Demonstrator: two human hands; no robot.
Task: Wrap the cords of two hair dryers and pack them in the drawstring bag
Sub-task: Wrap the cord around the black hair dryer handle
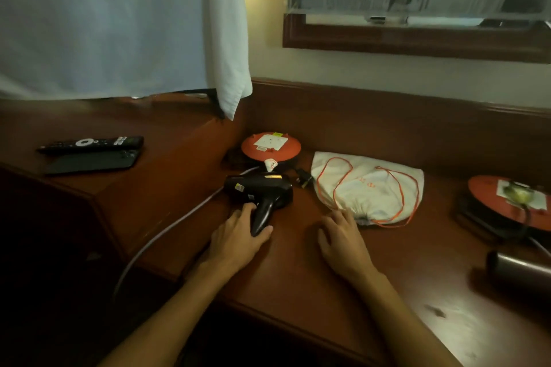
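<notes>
A black hair dryer (258, 188) lies on the wooden desk (298, 271), handle pointing toward me. My left hand (241, 235) is wrapped around that handle. Its black plug (304, 180) rests just right of the dryer body. A white drawstring bag (372, 188) with orange cords lies flat to the right. My right hand (343, 238) rests open on the desk, fingertips touching the bag's gathered mouth. A dark cylindrical object (518, 274) at the right edge may be the second dryer; I cannot tell.
Two orange cord reels sit on the desk, one behind the dryer (269, 144), one at far right (507, 202). A grey cable (167, 232) runs off the desk's left side. A remote (92, 143) and a phone (89, 161) lie on the raised left surface. A white cloth (119, 24) hangs above.
</notes>
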